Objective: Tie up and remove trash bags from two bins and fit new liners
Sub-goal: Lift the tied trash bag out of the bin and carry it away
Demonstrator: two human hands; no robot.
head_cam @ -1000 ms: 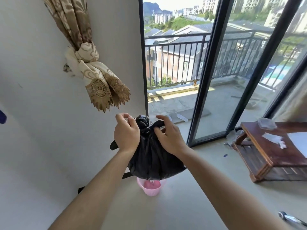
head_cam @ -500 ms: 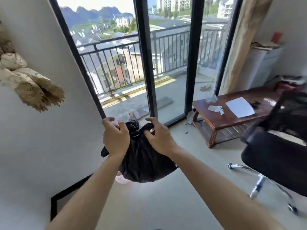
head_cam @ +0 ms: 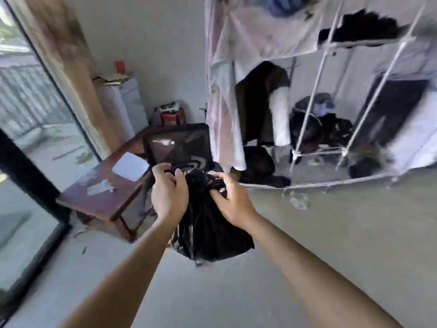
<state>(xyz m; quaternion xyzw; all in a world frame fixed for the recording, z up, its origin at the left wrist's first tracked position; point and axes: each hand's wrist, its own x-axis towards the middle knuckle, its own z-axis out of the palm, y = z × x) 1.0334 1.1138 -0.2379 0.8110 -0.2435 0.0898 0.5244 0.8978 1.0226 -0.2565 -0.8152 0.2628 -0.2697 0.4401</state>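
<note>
A full black trash bag [head_cam: 208,230] hangs in the air in front of me, its top gathered into a knot between my hands. My left hand [head_cam: 169,195] grips the bag's neck from the left, fingers curled around the plastic. My right hand [head_cam: 233,200] pinches the gathered plastic from the right. No bin shows in this view.
A low dark wooden table [head_cam: 106,192] with papers stands left of the bag, and a black office chair [head_cam: 179,147] is right behind it. A fabric wardrobe frame [head_cam: 319,147] full of clothes fills the right. Glass balcony doors [head_cam: 28,129] line the left. Grey floor lies below.
My view has swung right, from the balcony doors and pink bin to the chair and wardrobe. The bag stays held in both hands; the pink bin has left the view.
</note>
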